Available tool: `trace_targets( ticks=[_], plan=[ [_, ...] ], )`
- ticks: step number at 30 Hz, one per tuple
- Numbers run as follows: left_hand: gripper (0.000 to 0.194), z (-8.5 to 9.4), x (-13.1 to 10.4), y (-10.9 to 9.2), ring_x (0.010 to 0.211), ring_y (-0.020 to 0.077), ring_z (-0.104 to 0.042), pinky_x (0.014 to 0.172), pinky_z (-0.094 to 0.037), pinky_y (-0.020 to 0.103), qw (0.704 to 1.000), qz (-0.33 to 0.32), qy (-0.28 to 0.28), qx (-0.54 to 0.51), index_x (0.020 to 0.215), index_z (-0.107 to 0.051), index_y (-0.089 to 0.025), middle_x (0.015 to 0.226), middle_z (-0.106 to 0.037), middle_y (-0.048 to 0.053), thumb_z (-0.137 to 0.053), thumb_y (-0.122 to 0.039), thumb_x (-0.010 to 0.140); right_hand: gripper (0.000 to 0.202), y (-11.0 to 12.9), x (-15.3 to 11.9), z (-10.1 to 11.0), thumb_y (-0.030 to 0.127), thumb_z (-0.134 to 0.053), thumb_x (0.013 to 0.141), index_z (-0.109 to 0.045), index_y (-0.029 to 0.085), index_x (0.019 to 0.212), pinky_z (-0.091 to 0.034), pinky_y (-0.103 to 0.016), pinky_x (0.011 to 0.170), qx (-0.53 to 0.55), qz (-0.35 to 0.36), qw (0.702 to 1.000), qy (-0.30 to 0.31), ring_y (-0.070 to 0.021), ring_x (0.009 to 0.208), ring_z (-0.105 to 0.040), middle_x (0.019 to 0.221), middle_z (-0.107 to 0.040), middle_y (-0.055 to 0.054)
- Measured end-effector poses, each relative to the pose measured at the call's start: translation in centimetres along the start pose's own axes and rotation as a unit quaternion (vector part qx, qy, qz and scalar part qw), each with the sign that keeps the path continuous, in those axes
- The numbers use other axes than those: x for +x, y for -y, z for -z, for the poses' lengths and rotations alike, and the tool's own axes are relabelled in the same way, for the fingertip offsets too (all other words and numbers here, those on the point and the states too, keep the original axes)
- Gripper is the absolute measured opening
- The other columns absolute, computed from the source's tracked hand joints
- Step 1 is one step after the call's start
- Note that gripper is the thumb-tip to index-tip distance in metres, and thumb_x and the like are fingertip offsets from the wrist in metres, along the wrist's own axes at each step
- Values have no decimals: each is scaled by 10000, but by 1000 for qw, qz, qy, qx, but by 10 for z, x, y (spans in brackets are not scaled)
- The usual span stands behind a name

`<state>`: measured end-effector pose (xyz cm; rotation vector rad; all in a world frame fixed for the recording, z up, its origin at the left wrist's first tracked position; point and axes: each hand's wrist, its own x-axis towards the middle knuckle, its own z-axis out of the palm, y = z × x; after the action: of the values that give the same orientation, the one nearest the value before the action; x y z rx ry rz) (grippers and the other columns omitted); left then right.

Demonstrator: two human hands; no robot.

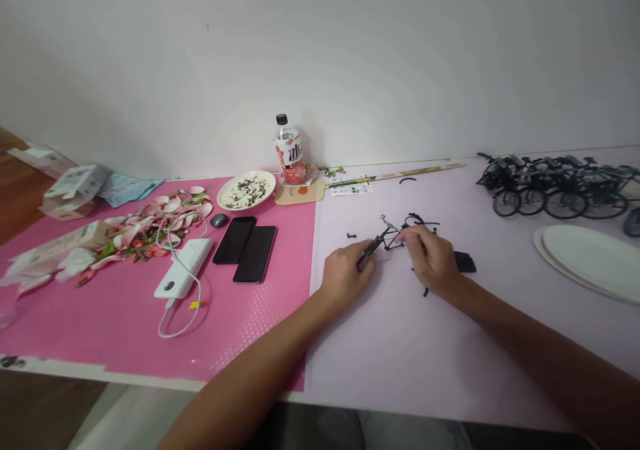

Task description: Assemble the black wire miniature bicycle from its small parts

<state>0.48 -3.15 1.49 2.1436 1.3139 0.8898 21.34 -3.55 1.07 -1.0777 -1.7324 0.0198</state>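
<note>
Black bike frame (389,247) looks light, brittle; pinch mid-tube. Left hand (345,273) grips tool (369,253), 8 o'clock; right hand (434,258) closed, contents hidden.

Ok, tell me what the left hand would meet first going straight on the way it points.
Led by its black tool, the left hand would most likely meet the small black bicycle frame first; the tool's tip looks right at it, though depth is unclear.

Pale grey, unevenly lit wall (350,57) behind a tabletop (350,343) with pink covering (125,330) at left and pale lilac surface at right; brown area at far left
</note>
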Motion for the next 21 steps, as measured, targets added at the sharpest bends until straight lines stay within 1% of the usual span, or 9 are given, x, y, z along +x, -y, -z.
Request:
trace_targets(
  ticks=[3, 7, 10, 13, 14, 16, 18, 20, 21],
  plan=[
    [359, 0, 3, 3, 970, 220, -768, 900, -595, 310, 1000, 6, 2, 19, 1266, -726, -248, 1154, -805, 44, -614, -226, 926, 175, 1, -1, 1, 251, -514, 1027, -680, 231, 974, -510, -280, 555, -10, 20, 999, -34, -174, 600, -661, 788, -738, -36],
    [306, 3, 7, 4, 1031, 243, -771, 930, -598, 325, 999, -7, -8, 41, 1235, -724, -235, 1169, -799, 72, -616, -289, 953, 145, 8, 2, 6, 207, -539, 989, -679, 230, 955, -473, -260, 489, -11, 83, 996, -11, -133, 492, -589, 754, -742, -12],
    [348, 12, 7, 5, 1103, 278, -763, 957, -605, 362, 998, -11, -17, 65, 1253, -722, -222, 1226, -784, 92, -596, -420, 996, 161, 17, 6, 10, 156, -534, 966, -668, 230, 916, -426, -241, 440, -13, 132, 991, -26, -99, 410, -506, 677, -715, 25],
    [400, 25, 9, 5, 1109, 291, -767, 921, -624, 374, 994, -32, -39, 93, 1265, -729, -212, 1224, -785, 90, -571, -482, 1017, 184, 27, 13, 17, 128, -532, 954, -660, 237, 879, -423, -236, 432, -25, 184, 981, -60, -92, 399, -510, 649, -709, 39],
    [373, 30, 11, 4, 1054, 279, -784, 876, -634, 360, 992, -53, -63, 101, 1238, -741, -204, 1171, -802, 88, -569, -457, 1023, 191, 31, 16, 20, 125, -534, 954, -661, 241, 871, -428, -238, 432, -31, 196, 978, -69, -95, 402, -520, 639, -706, 42],
    [295, 41, 18, 0, 941, 234, -805, 792, -635, 314, 976, -135, -127, 112, 1176, -756, -182, 1101, -819, 86, -552, -345, 1038, 197, 42, 23, 28, 132, -545, 962, -676, 250, 874, -441, -246, 433, -46, 203, 974, -88, -103, 406, -532, 628, -705, 43],
    [226, 56, 23, -10, 858, 202, -806, 753, -627, 282, 939, -230, -217, 132, 1074, -769, -173, 992, -831, 82, -576, -278, 1019, 184, 55, 29, 40, 174, -575, 981, -701, 263, 882, -451, -255, 431, -59, 195, 973, -110, -113, 422, -550, 626, -701, 36],
    [154, 77, 16, -25, 843, 176, -800, 781, -629, 268, 903, -292, -286, 134, 1051, -762, -184, 954, -830, 65, -628, -231, 991, 152, 68, 33, 56, 223, -595, 999, -722, 267, 928, -480, -264, 454, -66, 185, 972, -132, -123, 479, -596, 701, -733, 13],
    [147, 89, 5, -33, 873, 174, -798, 817, -634, 274, 892, -303, -308, 129, 1079, -756, -196, 971, -828, 58, -651, -220, 979, 130, 73, 34, 65, 254, -599, 1010, -725, 272, 985, -493, -265, 466, -63, 166, 976, -125, -124, 505, -609, 753, -746, 8]
  ],
)
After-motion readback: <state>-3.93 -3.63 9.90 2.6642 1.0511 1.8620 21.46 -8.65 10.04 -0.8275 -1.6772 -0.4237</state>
